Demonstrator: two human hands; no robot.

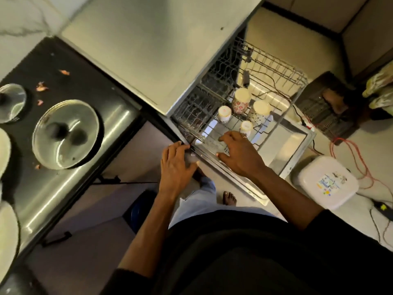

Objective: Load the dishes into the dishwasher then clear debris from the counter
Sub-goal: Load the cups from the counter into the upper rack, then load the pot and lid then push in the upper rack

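Note:
The dishwasher (pixel 148 50) stands open with its upper rack (pixel 274 67) pulled out over the lowered door (pixel 293 143). Several patterned mugs (pixel 240 101) stand upside down in the rack. My left hand (pixel 175 165) grips a small clear glass (pixel 190 157) at the rack's near corner. My right hand (pixel 238 154) reaches into the rack, fingers and thumb spanning a clear glass dish (pixel 209 143) whose outline is blurred. Orange debris (pixel 42 87) lies scattered on the dark counter (pixel 70 60) at the left.
Two steel lids (pixel 63 135) and pale plates (pixel 6 226) sit on the counter at the left. On the floor to the right are a white plastic container (pixel 327 182), red and black cables (pixel 350 154) and a dark crate (pixel 325 105). My bare foot (pixel 229 198) is below the door.

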